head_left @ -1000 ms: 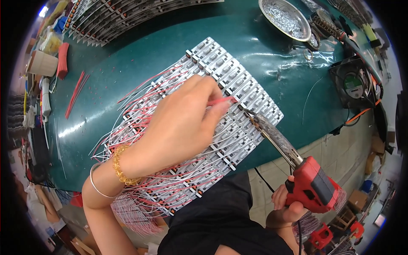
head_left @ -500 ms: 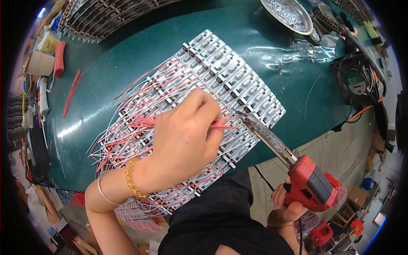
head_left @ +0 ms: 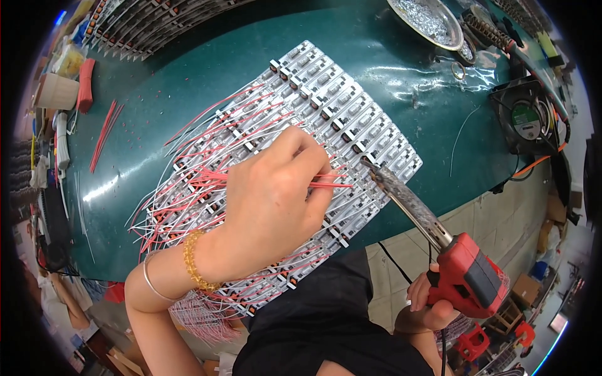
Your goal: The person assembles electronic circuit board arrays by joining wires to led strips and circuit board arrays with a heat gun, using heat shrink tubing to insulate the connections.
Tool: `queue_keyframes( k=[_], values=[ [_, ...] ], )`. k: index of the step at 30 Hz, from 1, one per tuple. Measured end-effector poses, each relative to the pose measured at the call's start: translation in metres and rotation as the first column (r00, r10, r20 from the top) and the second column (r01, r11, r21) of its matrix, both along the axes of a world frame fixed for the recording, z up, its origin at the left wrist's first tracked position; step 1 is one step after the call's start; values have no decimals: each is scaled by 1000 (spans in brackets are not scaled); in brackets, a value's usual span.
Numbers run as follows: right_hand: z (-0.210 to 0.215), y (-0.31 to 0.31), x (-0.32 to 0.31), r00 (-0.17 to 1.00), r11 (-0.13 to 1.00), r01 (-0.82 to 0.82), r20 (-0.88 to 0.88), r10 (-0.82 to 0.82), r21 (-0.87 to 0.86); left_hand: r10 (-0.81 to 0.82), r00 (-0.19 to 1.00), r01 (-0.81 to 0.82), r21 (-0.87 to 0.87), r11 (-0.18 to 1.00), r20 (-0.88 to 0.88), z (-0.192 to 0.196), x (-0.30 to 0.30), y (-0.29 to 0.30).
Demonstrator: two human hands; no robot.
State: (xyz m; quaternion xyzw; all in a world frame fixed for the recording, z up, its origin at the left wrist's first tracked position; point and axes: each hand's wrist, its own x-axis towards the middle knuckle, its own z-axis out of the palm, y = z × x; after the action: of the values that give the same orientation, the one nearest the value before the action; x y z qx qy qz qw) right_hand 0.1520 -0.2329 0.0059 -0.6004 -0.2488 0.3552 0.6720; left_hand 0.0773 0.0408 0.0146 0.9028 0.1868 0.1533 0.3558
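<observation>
A panel of small circuit boards (head_left: 376, 135) in rows lies tilted on the green table, with red and white wires (head_left: 188, 147) trailing off its left side. Over the panel, my left hand (head_left: 276, 194) is closed on a bundle of red wires (head_left: 332, 185); their ends stick out to the right of the fingers. My right hand (head_left: 429, 301) grips a red and black soldering gun (head_left: 467, 276) by its handle. The gun's dark tip points up-left, close above the boards and to the right of the wire ends. My left palm hides the middle of the panel.
A metal dish of silvery bits (head_left: 426, 25) stands at the far right, near a coiled iron holder (head_left: 486, 31) and a black fan (head_left: 527, 116). Loose red wires (head_left: 105, 135) and a white pot (head_left: 58, 92) are at the left. More board panels (head_left: 150, 25) stand at the back.
The soldering gun has shifted a little to the right, its tip drawing away from the red wire ends. My left hand stays nearly in place with the wires.
</observation>
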Motion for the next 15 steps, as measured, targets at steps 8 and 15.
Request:
queue_keyframes(
  k=[8, 15],
  values=[
    [-6, 2, -8, 992, 993, 119, 47, -117, -24, 6, 999, -8, 53, 999, 39, -4, -1, -1],
    [0, 3, -12, 981, 980, 196, 6, -196, -40, -41, 998, 46, -91, 995, 56, 7, -5, 2]
  ],
)
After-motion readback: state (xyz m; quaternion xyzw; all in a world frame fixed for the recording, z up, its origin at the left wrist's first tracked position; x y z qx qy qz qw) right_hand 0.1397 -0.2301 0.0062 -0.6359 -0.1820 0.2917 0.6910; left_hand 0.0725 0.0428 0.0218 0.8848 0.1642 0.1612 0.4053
